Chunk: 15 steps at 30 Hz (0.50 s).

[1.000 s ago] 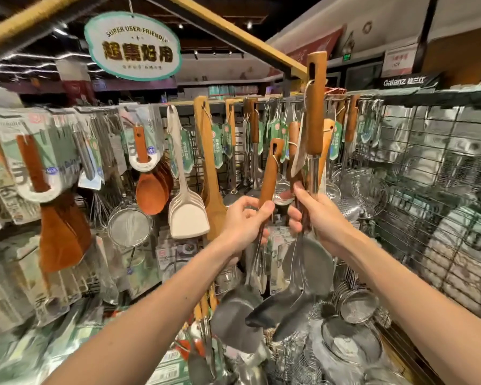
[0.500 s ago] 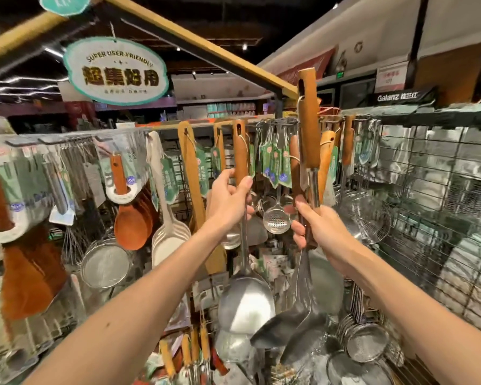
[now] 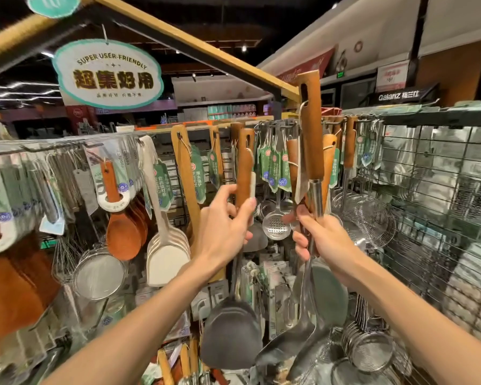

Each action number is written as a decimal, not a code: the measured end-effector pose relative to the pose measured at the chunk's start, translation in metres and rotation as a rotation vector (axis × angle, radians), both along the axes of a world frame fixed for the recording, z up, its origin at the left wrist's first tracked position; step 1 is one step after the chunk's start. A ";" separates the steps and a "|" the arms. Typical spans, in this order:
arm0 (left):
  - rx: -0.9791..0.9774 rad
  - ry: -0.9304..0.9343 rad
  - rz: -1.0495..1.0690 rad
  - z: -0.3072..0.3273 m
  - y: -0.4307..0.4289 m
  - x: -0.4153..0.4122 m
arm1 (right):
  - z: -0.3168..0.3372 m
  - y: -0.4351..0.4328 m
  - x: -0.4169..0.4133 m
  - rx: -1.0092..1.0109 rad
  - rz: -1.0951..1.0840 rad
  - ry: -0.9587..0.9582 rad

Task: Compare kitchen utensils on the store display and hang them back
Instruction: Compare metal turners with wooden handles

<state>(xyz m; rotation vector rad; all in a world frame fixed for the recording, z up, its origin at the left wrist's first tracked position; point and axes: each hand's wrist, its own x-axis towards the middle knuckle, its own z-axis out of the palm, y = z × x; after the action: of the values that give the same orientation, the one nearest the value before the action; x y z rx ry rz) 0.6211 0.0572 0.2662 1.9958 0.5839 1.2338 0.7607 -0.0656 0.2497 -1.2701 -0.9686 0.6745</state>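
Gripping a spatula [image 3: 235, 332] by its wooden handle, our left hand [image 3: 222, 226] sits at nine o'clock of our right hand [image 3: 321, 237]; that one clasps two ladles [image 3: 295, 345].

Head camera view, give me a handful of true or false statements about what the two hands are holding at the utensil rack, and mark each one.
1. The left hand grips a wooden-handled turner. True.
2. The turner's blade points up toward the rail. False: it hangs down, below the hand.
3. The right hand is empty. False: it holds long wooden-handled utensils, handles upward.
4. A perforated skimmer hangs on the rack between the two hands. True.
5. The oval hanging sign reads "Super User-Friendly". True.
6. The white spatulas hang to the right of both hands. False: they hang to the left.
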 end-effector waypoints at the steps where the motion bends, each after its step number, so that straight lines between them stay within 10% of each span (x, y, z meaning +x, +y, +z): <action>1: 0.010 0.037 -0.009 0.001 -0.002 0.005 | 0.000 0.000 0.002 0.000 -0.005 0.004; 15: 0.001 0.103 0.020 0.029 0.001 0.054 | 0.005 -0.010 0.019 0.006 -0.025 -0.005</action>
<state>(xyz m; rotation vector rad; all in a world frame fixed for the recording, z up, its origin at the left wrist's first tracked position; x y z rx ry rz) 0.6746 0.0581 0.2951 2.0684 0.6548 1.1491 0.7795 -0.0753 0.2550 -1.2771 -0.9571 0.6482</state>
